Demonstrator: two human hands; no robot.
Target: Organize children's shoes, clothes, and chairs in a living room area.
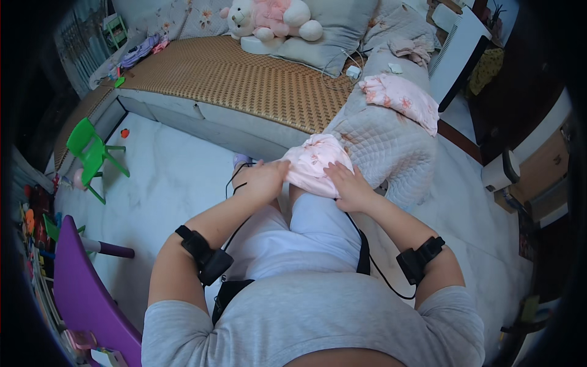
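A bundle of pale pink floral cloth (316, 160) sits above my knee, close to the sofa's front corner. It looks folded or rolled, with gathers along its top. My left hand (263, 181) holds its left side, the fingertips partly hidden at the edge. On the right side, my right hand (351, 186) grips it with the fingers spread over the top and the wrist to the right. A second pink floral cloth bundle (401, 101) lies on the quilted cover (380, 133) of the sofa's chaise, beyond my right hand.
A woven mat (229, 78) covers the sofa seat, where a plush bear (270, 18), a grey cushion (330, 36) and a white charger (353, 72) rest. To the left stand a green child's chair (91, 147) and a purple table (87, 284). Black cables run along both my forearms.
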